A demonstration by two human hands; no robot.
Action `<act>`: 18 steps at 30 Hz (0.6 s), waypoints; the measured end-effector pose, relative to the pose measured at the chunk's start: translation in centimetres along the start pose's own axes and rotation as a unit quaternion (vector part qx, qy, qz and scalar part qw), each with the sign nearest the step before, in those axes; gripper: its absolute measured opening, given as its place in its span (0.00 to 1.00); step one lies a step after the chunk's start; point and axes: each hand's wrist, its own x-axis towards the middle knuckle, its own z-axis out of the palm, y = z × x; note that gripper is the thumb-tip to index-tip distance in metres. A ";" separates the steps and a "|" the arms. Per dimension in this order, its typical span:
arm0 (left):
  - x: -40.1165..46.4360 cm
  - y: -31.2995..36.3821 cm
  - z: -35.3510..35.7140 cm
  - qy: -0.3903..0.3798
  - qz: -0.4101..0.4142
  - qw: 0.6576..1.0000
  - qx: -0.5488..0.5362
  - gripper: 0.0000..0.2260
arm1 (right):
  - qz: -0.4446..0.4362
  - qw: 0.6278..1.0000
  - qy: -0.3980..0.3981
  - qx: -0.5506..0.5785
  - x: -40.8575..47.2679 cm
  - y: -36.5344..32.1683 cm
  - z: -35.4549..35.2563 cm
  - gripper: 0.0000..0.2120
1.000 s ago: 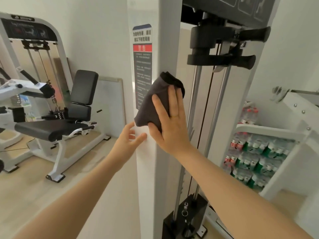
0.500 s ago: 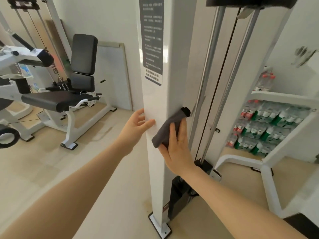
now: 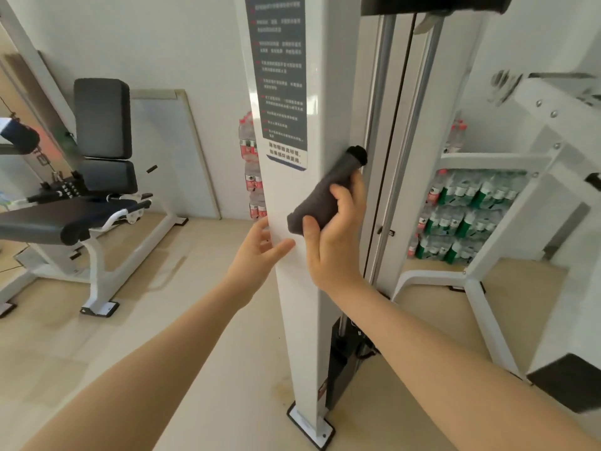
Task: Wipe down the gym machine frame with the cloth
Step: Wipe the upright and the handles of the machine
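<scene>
While one left hand (image 3: 257,252) rests spread on the post (image 3: 302,304), one right hand (image 3: 331,242) grips one cloth (image 3: 322,196).

The cloth (image 3: 320,198) is dark grey against the glossy white frame post (image 3: 299,288), whose label (image 3: 281,76) is slate grey with pale lettering, while the seat pads (image 3: 102,118) are black, the floor (image 3: 113,336) pale beige, and the bottles (image 3: 468,216) green-and-white labelled.

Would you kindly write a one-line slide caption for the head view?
Right hand holds a dark cloth against the white machine upright while the left hand steadies its edge.
</scene>
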 end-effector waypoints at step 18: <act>-0.4 -6.8 0.4 -0.036 -0.074 0.996 -0.033 0.09 | 0.232 0.972 -0.004 -0.034 -8.8 2.3 1.4 0.38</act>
